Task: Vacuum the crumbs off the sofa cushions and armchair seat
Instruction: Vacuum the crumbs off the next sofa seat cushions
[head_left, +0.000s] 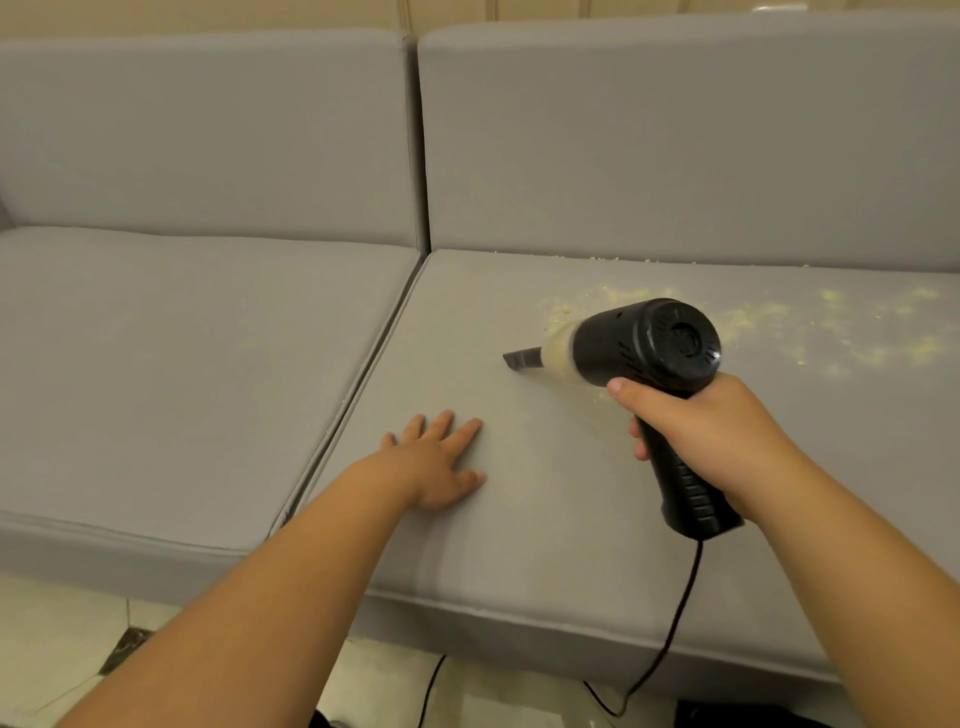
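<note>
My right hand (711, 436) grips the black handle of a handheld vacuum (649, 343). Its clear dust cup holds yellow bits, and its narrow nozzle (521, 358) points left, touching the right grey seat cushion (519, 545). Pale yellow crumbs (779, 322) lie scattered over the far right of that cushion and along its seam with the back cushion. My left hand (441, 462) rests flat, fingers spread, on the same cushion near its left edge. The left seat cushion (182, 353) shows almost no crumbs.
Two grey back cushions (675, 145) stand behind the seats. The vacuum's black cord (675, 623) hangs from the handle over the sofa's front edge to the pale tiled floor (52, 649). A narrow gap (353, 395) separates the seat cushions.
</note>
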